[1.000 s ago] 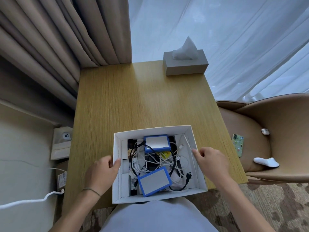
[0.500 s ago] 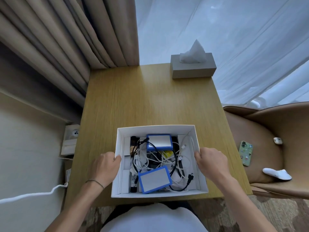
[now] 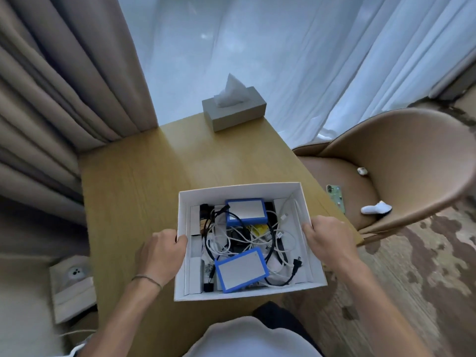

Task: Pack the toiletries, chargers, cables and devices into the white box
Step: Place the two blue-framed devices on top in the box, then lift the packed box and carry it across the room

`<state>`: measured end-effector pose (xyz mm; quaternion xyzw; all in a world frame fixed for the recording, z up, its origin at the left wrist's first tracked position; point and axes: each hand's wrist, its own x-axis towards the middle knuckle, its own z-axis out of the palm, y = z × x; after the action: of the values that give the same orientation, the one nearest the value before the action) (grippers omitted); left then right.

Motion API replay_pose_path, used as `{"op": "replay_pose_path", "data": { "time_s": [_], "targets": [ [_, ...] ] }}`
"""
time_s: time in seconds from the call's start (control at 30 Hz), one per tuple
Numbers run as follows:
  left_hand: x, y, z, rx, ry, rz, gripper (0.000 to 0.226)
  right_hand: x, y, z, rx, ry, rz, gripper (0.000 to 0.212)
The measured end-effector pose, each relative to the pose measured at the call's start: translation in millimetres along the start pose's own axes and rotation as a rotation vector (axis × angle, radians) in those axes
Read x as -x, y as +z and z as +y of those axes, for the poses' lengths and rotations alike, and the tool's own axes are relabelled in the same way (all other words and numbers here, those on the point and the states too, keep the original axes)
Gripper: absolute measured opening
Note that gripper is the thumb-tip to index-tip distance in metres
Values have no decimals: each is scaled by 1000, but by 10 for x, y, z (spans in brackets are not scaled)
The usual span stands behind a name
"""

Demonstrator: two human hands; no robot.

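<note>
The white box (image 3: 242,189) is near the front of the wooden table (image 3: 144,181), its near end past the table's front edge. Inside lie two blue-rimmed grey devices (image 3: 246,211) (image 3: 240,269), a tangle of white and black cables (image 3: 280,243), a dark bottle (image 3: 204,217) and small white cartons. My left hand (image 3: 161,253) grips the box's left wall, thumb over the rim. My right hand (image 3: 327,238) grips the right wall the same way.
A grey tissue box (image 3: 234,109) stands at the table's far edge. A tan chair (image 3: 401,161) on the right carries a green-cased phone (image 3: 336,198), a white item (image 3: 376,208) and a small white earbud case (image 3: 362,171). Curtains hang behind. A wall socket (image 3: 73,273) is low left.
Both hands went from touching the box's sides to gripping its walls. The box now looks lifted and drawn toward me, and the view has risen and tilted.
</note>
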<state>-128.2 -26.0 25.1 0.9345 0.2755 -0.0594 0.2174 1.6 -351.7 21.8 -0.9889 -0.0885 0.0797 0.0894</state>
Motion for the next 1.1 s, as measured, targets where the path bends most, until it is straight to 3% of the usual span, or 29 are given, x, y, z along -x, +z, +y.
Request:
{"op": "replay_pose_path", "data": {
  "time_s": [0.3,0.63,1.1],
  "targets": [
    [-91,11,138,-30,254,-130,46,941,-127,126,-46,301,53,46],
    [219,221,724,-141,502,-237,45,2005,-139,566,-138,608,94,44],
    [1721,716,1514,-141,909,-372,49,4267,-72,1131,-268,980,236,46]
  ]
}}
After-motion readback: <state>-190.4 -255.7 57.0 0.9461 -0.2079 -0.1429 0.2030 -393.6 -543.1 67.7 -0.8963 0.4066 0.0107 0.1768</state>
